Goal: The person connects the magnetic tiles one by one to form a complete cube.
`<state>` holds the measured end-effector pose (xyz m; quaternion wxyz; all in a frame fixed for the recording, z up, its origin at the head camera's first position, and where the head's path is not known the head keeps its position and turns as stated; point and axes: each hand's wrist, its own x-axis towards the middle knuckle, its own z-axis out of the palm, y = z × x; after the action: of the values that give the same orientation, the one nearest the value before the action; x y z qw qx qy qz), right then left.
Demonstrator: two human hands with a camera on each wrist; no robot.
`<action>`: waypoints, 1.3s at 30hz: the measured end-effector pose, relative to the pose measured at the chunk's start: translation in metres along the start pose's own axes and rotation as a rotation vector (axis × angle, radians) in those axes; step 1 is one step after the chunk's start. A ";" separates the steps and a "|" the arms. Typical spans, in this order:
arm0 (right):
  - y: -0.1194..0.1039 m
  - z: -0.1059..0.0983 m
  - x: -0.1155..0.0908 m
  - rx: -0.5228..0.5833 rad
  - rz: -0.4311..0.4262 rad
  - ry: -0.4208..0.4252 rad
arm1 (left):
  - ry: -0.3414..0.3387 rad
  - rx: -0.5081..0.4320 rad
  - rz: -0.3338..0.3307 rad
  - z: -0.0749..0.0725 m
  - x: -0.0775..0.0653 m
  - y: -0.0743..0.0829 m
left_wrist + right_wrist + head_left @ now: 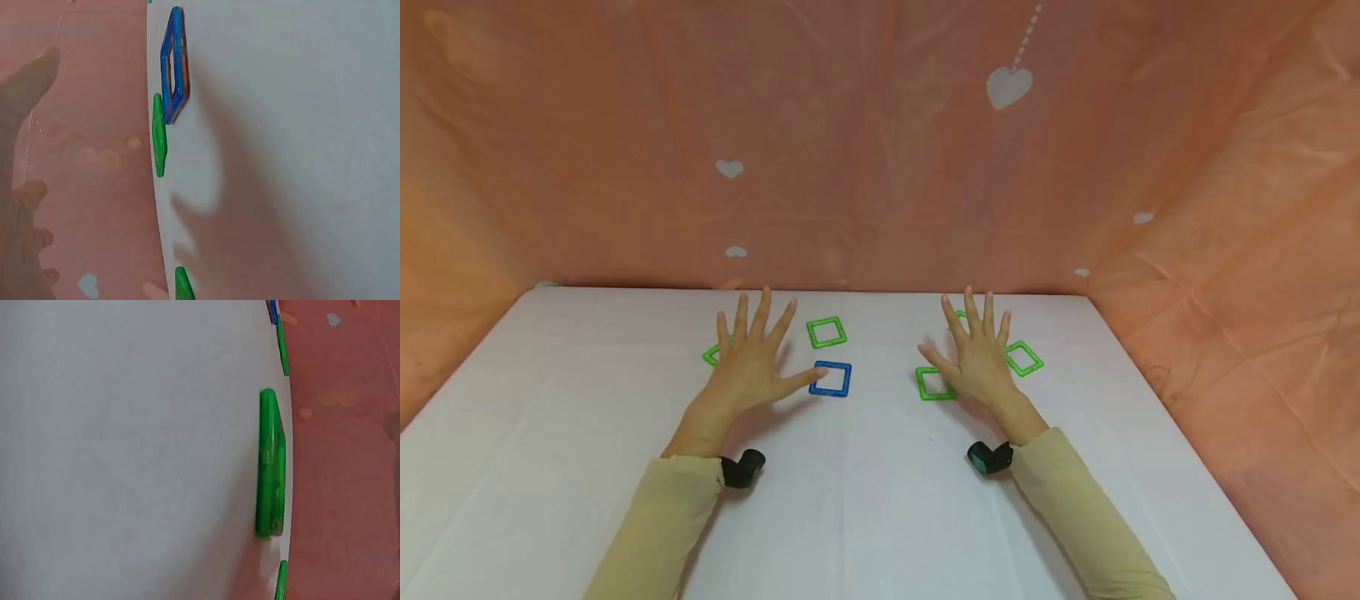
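Blue square frame (179, 65), hollow, glossy green frames (267, 462)

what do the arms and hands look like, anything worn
The left sleeve and right sleeve are plain beige. Each wrist bears a small black device; the right one shows a teal face. The left hand and right hand wear no gloves.

Glossy, smooth plastic shines on a blue square frame (181, 62) and green square frames (267, 465); the white tabletop (880, 500) looks matt, the backdrop (880, 167) creased and cloth-like, the beige sleeves (655, 521) matt fabric.
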<state>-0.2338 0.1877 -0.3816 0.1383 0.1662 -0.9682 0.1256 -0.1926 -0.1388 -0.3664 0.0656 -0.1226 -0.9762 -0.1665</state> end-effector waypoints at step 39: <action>-0.073 0.014 0.019 0.278 -0.078 -0.184 | 0.044 -0.062 -0.136 0.000 -0.021 -0.049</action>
<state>-0.2278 0.1113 -0.3746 0.0297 0.2320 -0.9429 0.2372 -0.1848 -0.1882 -0.3851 0.0716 -0.0544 -0.9750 -0.2033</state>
